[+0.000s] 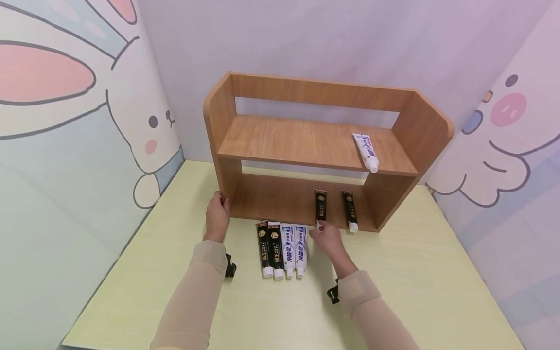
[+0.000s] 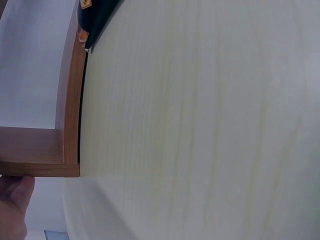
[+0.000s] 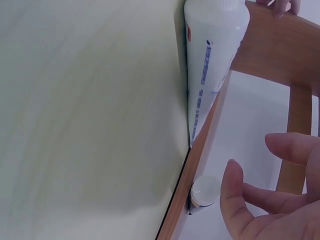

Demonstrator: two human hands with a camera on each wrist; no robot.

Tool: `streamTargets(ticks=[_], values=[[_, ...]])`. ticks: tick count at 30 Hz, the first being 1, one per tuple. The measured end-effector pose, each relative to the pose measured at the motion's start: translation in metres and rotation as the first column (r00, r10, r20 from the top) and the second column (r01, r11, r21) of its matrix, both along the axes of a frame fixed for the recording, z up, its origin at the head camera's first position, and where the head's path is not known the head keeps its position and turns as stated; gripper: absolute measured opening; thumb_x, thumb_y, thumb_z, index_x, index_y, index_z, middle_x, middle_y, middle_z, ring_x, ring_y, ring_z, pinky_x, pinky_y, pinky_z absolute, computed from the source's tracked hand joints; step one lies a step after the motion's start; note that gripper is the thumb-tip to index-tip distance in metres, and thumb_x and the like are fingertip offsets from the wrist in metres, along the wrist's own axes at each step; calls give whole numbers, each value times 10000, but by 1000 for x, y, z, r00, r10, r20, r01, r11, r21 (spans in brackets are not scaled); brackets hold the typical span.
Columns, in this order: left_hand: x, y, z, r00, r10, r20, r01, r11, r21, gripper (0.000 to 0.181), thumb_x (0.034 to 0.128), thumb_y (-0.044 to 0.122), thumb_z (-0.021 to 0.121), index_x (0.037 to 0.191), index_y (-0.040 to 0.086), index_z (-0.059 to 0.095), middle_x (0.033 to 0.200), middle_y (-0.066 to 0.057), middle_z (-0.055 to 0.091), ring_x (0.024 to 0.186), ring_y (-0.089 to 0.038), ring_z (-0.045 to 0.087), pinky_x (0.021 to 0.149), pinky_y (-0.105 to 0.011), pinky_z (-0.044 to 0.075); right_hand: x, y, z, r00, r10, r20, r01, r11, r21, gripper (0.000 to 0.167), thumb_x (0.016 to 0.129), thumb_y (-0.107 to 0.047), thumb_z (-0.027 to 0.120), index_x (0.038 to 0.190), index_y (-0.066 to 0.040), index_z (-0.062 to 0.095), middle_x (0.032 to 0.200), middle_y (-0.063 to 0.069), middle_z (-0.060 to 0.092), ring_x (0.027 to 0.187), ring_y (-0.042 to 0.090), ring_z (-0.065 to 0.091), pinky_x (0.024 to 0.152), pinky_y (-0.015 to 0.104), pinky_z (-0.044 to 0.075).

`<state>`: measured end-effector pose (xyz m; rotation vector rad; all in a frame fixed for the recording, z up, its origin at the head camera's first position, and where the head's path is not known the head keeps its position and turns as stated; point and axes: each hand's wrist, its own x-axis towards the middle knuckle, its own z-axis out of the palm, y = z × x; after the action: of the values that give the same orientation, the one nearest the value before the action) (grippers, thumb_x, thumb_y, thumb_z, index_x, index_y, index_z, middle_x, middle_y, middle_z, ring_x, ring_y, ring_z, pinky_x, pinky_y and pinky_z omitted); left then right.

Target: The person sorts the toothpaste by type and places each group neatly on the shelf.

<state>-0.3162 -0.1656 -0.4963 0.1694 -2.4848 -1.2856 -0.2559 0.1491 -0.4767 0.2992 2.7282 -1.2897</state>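
My left hand (image 1: 217,217) grips the front edge of the left side panel of the wooden shelf (image 1: 302,144); in the left wrist view part of that hand (image 2: 14,210) lies against the panel (image 2: 40,170). On the lower board, my right hand (image 1: 329,239) is at the white-capped end of a black tube (image 1: 321,203). The right wrist view shows this hand (image 3: 272,200) with thumb and fingers apart, beside a white cap (image 3: 205,190). Another black tube (image 1: 349,208) lies to its right. A white tube (image 1: 366,149) rests on the upper board.
Two black tubes (image 1: 264,245) and two white tubes (image 1: 300,248) lie side by side on the table (image 1: 280,316), in front of the shelf. Walls with cartoon prints stand at left and right, and a pale curtain (image 1: 315,43) hangs behind.
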Motion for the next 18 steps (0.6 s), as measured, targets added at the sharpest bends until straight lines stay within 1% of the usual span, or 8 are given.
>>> streamTargets(ticks=[4, 7, 10, 14, 18], values=[[0, 0, -1, 1000, 5, -7, -5, 1000, -7, 248, 1038, 148, 479, 1222, -20, 481, 1083, -214, 572, 958, -354, 578, 798, -485, 508, 6, -4, -1, 1000, 9, 19, -9, 1000, 23, 590, 910, -178, 652, 1392, 89, 440, 1252, 288, 543, 1003, 352, 565, 837, 457, 509], [0, 0, -1, 1000, 8, -6, -8, 1000, -11, 249, 1039, 148, 479, 1222, -20, 480, 1083, -216, 572, 957, -355, 579, 795, -485, 509, 10, -6, -2, 999, 34, 30, -35, 998, 43, 584, 914, -178, 654, 1381, 103, 443, 1247, 298, 547, 1027, 370, 576, 844, 463, 510], [0, 0, -1, 1000, 8, -1, -8, 1000, -9, 260, 1041, 149, 475, 1239, -19, 474, 1104, -220, 571, 973, -357, 581, 806, -489, 511, 13, -8, -2, 996, 58, 65, -62, 996, 60, 587, 917, -183, 656, 1373, 117, 439, 1239, 301, 554, 1067, 392, 573, 866, 476, 500], [0, 1, -1, 1000, 8, 8, -8, 1000, -5, 268, 1041, 155, 475, 1249, -14, 470, 1125, -218, 568, 990, -354, 579, 818, -488, 511, 18, -13, -2, 991, 63, 114, -71, 996, 63, 607, 906, -178, 670, 1376, 121, 428, 1237, 299, 556, 1096, 404, 561, 893, 488, 484], [1, 1, 0, 1000, 8, 16, -8, 1000, 8, 270, 1042, 157, 476, 1255, -8, 469, 1146, -212, 565, 1007, -349, 575, 834, -487, 509, 22, -17, -4, 990, 57, 129, -63, 997, 43, 619, 896, -171, 681, 1376, 123, 423, 1251, 305, 545, 1110, 415, 552, 903, 495, 478]])
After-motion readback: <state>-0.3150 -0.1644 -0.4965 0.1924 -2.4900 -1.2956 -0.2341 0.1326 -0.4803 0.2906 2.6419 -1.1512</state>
